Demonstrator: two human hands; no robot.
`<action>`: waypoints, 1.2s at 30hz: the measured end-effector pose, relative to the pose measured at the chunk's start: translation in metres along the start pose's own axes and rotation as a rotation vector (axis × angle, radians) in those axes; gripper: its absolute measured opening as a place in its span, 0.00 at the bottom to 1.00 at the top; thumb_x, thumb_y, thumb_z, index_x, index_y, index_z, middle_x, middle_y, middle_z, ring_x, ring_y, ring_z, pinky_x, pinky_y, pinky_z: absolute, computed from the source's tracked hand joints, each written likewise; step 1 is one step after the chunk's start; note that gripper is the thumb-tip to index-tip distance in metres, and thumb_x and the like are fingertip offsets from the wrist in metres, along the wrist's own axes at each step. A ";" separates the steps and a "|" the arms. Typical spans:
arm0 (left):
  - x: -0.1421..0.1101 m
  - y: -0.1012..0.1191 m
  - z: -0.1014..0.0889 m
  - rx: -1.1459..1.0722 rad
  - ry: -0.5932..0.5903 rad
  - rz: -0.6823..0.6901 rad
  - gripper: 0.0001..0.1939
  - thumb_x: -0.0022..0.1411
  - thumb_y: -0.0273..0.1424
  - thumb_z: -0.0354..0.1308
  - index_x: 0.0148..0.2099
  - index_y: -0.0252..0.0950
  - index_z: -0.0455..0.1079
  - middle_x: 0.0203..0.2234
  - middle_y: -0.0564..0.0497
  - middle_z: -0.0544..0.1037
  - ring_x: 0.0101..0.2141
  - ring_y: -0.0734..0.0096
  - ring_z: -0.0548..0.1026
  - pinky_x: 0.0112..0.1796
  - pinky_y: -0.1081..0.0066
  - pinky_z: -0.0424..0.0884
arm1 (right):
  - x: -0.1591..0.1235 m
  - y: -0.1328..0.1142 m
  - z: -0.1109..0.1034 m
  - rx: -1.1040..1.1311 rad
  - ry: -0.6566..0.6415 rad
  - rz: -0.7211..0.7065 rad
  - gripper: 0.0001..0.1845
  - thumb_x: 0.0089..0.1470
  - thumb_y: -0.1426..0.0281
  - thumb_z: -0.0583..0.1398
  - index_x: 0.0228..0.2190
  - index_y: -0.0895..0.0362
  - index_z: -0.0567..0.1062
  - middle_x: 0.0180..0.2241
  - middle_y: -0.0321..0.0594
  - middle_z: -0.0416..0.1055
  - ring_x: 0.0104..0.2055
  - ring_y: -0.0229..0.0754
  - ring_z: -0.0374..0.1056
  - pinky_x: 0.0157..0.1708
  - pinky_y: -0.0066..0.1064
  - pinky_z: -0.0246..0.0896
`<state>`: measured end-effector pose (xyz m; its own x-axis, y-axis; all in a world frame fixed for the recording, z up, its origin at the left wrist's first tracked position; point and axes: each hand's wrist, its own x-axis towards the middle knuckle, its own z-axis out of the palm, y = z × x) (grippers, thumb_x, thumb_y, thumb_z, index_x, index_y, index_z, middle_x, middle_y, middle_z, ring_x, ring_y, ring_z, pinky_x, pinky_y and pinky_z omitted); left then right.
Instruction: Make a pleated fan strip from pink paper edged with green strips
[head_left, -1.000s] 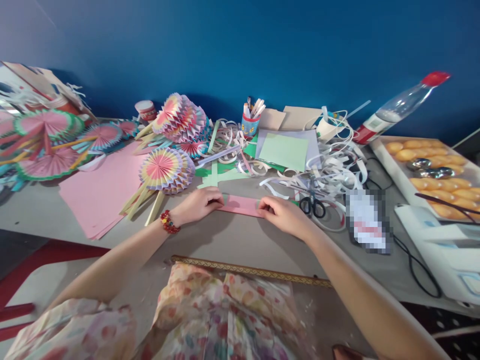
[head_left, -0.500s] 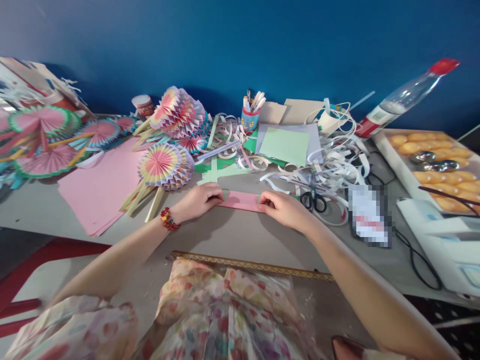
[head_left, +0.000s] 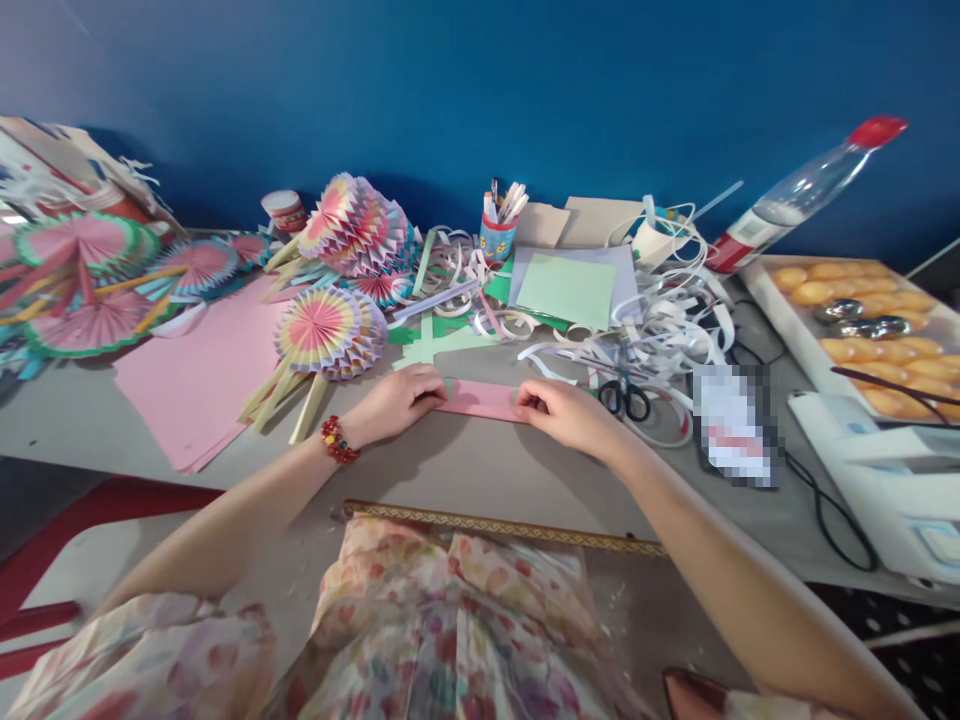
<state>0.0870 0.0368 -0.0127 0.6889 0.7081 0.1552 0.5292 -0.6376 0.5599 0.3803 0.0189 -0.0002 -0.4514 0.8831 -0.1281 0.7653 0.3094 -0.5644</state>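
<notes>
A folded pink paper strip (head_left: 484, 399) with some green at its ends is held level just over the front of the table. My left hand (head_left: 409, 402) pinches its left end; a red bead bracelet is on that wrist. At the other end, my right hand (head_left: 559, 412) grips the strip between thumb and fingers. Left of my left hand lies a pleated paper fan (head_left: 322, 330) with yellow sticks. Black-handled scissors (head_left: 624, 398) rest right beside my right hand. Beyond the strip are light green paper pieces (head_left: 450, 345).
Pink sheets (head_left: 202, 375) and more fans (head_left: 82, 250) spread over the left. Paper-strip scraps (head_left: 660, 320), a pen cup (head_left: 498, 238) and a green sheet (head_left: 568, 290) lie behind. A bottle (head_left: 795, 205) and a tray of yellow items (head_left: 799, 360) stand right.
Both hands keep hold of the pink strip in nearly the same place. The view has shifted very slightly, so things on the right appear a little further left.
</notes>
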 end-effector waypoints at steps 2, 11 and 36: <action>-0.001 0.000 0.001 0.007 0.001 0.003 0.09 0.70 0.29 0.49 0.39 0.37 0.70 0.35 0.48 0.73 0.39 0.65 0.71 0.42 0.68 0.66 | 0.000 0.001 0.000 0.009 -0.001 -0.006 0.03 0.57 0.68 0.58 0.31 0.53 0.72 0.32 0.36 0.73 0.33 0.39 0.67 0.32 0.28 0.54; -0.002 0.001 0.003 0.029 0.000 0.019 0.11 0.70 0.27 0.47 0.41 0.37 0.71 0.36 0.47 0.73 0.39 0.65 0.71 0.43 0.68 0.66 | -0.001 -0.001 -0.004 0.040 0.007 -0.054 0.06 0.57 0.67 0.58 0.28 0.54 0.72 0.30 0.36 0.73 0.32 0.39 0.67 0.32 0.27 0.53; 0.001 0.004 -0.002 0.042 -0.023 0.023 0.12 0.70 0.29 0.47 0.38 0.37 0.71 0.34 0.48 0.72 0.37 0.65 0.70 0.40 0.68 0.65 | 0.003 0.005 -0.006 0.016 -0.004 -0.116 0.04 0.57 0.72 0.58 0.29 0.55 0.70 0.30 0.35 0.70 0.32 0.38 0.64 0.33 0.27 0.52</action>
<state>0.0886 0.0359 -0.0088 0.7119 0.6863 0.1490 0.5329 -0.6660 0.5220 0.3858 0.0248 0.0012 -0.5386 0.8401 -0.0645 0.7005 0.4040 -0.5882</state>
